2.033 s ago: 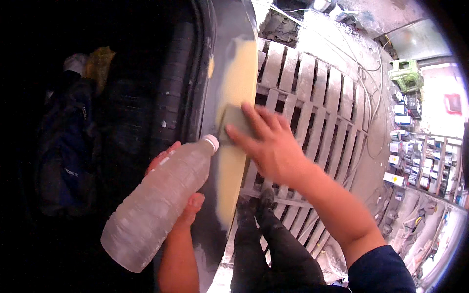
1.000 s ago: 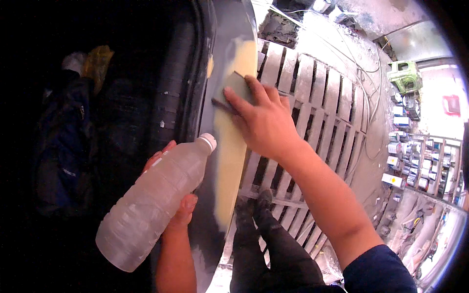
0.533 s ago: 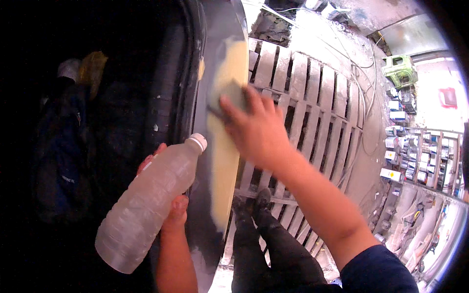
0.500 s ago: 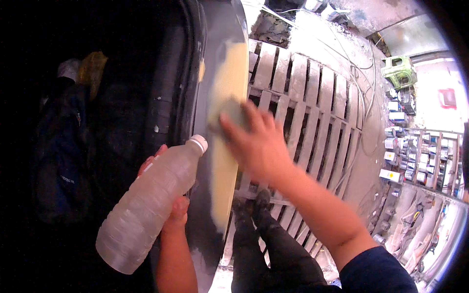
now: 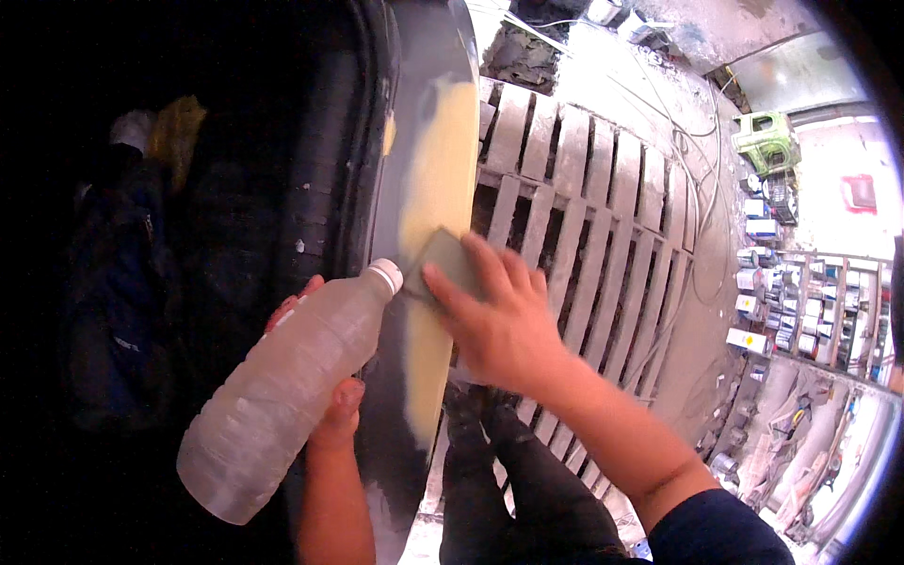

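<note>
My left hand [image 5: 339, 419] is wrapped round a cloudy plastic bottle [image 5: 282, 391] with a white cap. The bottle tilts, its cap end up and to the right beside the panel edge. My right hand [image 5: 508, 325] grips a flat greenish-grey sanding pad [image 5: 444, 268]. The pad lies against a yellowish filler patch [image 5: 443, 160] on a dark grey vehicle panel [image 5: 411, 85]. Its left corner is close to the bottle cap; whether they touch I cannot tell. The pad's underside is hidden.
A dusty slatted wooden pallet [image 5: 574, 198] lies on the floor right of the panel, near my legs [image 5: 480, 471]. Cables [image 5: 702, 179] trail across the floor. A green plastic stool [image 5: 767, 141] and shelves of cans [image 5: 819, 311] stand at the right. The dark vehicle interior [image 5: 245, 217] holds clothing.
My right hand and the sanding pad have moved down along the filler patch, toward me. The bottle in my left hand has shifted only slightly.
</note>
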A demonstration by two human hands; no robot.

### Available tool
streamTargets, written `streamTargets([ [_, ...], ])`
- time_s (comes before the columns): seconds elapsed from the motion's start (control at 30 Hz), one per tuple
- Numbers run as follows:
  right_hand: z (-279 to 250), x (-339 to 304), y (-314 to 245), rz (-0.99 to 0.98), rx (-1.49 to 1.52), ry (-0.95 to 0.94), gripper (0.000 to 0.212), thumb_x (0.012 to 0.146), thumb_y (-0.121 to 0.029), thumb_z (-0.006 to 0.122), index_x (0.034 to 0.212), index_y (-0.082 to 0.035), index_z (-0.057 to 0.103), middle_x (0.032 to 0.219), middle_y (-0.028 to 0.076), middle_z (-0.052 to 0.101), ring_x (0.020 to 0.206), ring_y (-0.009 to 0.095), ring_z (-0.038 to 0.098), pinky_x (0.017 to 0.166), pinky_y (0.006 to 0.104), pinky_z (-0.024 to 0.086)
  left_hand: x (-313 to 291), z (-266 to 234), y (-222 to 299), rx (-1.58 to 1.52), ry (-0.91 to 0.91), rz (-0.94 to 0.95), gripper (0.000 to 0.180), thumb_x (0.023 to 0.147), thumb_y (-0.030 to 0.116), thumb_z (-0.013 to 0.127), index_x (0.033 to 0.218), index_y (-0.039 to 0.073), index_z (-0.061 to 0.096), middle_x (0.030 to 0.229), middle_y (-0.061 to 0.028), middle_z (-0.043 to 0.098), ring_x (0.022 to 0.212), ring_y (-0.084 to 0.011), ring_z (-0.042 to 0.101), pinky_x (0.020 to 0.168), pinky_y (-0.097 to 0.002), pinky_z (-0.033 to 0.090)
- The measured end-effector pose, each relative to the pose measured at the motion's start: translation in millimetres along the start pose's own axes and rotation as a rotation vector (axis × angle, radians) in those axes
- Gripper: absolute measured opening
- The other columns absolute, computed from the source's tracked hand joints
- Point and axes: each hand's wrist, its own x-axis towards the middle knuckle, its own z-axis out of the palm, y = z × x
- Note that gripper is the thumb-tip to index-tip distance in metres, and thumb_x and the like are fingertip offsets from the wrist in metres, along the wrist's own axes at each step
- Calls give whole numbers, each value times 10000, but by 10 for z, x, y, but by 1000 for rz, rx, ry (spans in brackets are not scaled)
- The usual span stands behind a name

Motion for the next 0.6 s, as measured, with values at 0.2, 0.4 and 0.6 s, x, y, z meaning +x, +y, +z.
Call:
streamTargets([
  [0.2,-40,694,357,168,-97,182,498,884,-260,631,1376,-249,557,1392,236,478,1170,412,516,907,522,442,25,116,-92,-54,21,71,997,745,634,757,1440,52,343,1484,-238,431,1344,-326,459,1127,-448,369],
  [0.4,-4,7,-10,-3,-12,11,570,836,-235,655,1396,-266,556,1438,229,437,1232,420,485,950,536,428,-14,72,-38,-127,72,6,1005,732,623,775,1444,65,338,1490,-236,425,1351,-321,450,1137,-453,352],
  [0.6,-68,682,377,112,-50,136,517,869,-234,635,1380,-238,558,1399,229,473,1164,419,520,927,531,440,-13,88,-147,-74,19,81,1012,798,672,703,1517,114,259,1516,-172,378,1409,-420,375,1185,-550,259],
])
